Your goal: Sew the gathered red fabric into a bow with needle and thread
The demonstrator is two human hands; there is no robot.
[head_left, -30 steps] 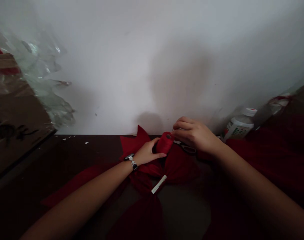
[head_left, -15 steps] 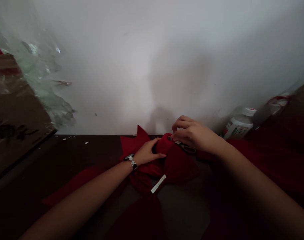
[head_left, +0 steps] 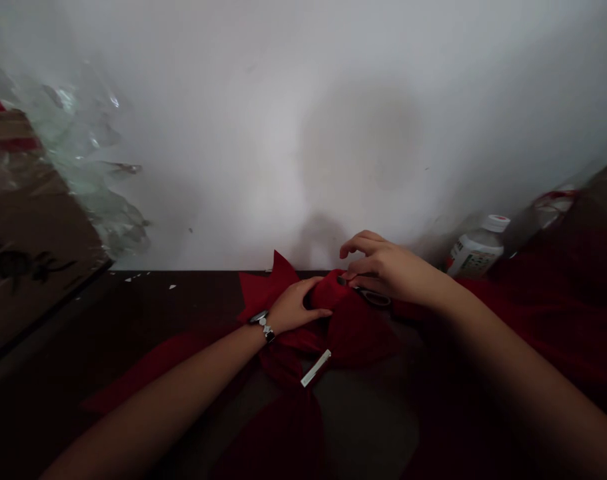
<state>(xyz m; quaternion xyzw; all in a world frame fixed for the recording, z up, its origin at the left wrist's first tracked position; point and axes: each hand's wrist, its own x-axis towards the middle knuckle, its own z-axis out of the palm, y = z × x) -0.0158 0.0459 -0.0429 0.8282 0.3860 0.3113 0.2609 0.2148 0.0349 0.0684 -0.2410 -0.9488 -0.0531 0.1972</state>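
The left hand [head_left: 294, 310] grips a red spool [head_left: 328, 291], its fingers behind and its thumb in front, and a watch [head_left: 261, 323] with a pale-linked band circles that wrist. The spool is near the back of the dark table [head_left: 183, 310], among folds of red cloth [head_left: 360, 337], tilted so that the dark hole in its end faces up and to the right. The right hand [head_left: 383, 267] has its thumb and fingertips at that end, the other fingers bent and spread; whether they pinch anything, I cannot tell. Scissors [head_left: 377, 299] lie partly hidden under the right hand, one handle loop showing. A whitish clip [head_left: 316, 369] sits across the gathered cloth nearer the person. At the right, by the wall [head_left: 223, 133], a white-capped bottle [head_left: 476, 255] leans, its pale label printed in black, green and red, too small to read. At the left, a cardboard box [head_left: 43, 213] carries bold black handwritten strokes, too dim to make out, with clear plastic [head_left: 90, 150] bunched beside it.
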